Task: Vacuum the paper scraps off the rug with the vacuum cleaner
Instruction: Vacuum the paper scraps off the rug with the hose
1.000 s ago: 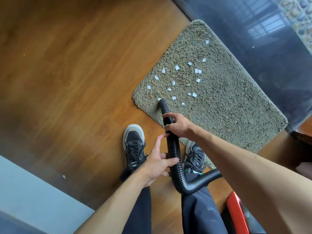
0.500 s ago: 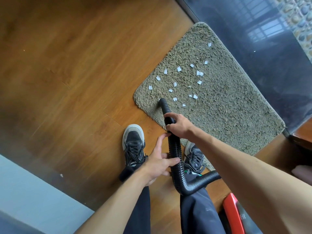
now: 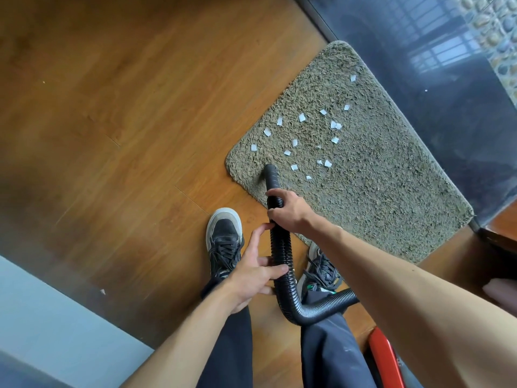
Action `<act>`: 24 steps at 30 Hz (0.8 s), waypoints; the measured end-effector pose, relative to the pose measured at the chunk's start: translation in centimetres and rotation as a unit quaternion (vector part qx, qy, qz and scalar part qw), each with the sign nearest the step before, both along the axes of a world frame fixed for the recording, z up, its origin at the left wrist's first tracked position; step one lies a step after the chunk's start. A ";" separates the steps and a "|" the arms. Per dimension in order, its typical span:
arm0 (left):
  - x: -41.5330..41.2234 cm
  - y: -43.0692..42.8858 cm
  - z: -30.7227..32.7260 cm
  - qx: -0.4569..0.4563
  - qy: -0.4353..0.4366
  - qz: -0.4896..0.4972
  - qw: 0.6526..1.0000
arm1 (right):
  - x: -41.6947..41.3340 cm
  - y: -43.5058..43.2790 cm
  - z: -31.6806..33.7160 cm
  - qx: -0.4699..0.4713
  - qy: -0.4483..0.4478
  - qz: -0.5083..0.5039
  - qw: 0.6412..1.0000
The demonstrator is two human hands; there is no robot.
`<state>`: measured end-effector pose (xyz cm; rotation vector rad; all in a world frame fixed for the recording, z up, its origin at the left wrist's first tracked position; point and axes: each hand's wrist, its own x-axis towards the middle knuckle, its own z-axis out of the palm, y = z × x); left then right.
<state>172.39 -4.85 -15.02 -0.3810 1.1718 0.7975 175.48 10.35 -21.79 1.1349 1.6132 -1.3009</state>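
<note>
Here right hand (image 3: 291, 212) grips hose (image 3: 281, 256); scraps (image 3: 302, 117) beyond nozzle (image 3: 270, 173).

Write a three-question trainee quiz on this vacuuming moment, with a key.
1. True or false: the hose nozzle sits on the rug.
2. Which hand grips nearer the nozzle: A) left hand B) right hand?
3. What lies on the rug beyond the nozzle?

Key: 1 true, at the near corner. 2 B. 3 white paper scraps, not yet vacuumed.
</note>
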 end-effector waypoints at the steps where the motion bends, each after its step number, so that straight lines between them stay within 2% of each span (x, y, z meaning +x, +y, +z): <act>1: -0.2 -0.2 0.0 0.004 -0.001 -0.001 1.000 | -0.1 -0.1 0.0 0.003 0.000 0.000 1.000; 12: -1.2 -0.1 0.5 0.018 0.005 -0.016 1.000 | -0.6 0.0 0.7 0.029 0.017 0.014 0.999; 24: -2.7 -0.1 -0.8 0.002 0.013 0.016 1.000 | -3.7 0.0 0.0 0.043 0.044 0.043 0.997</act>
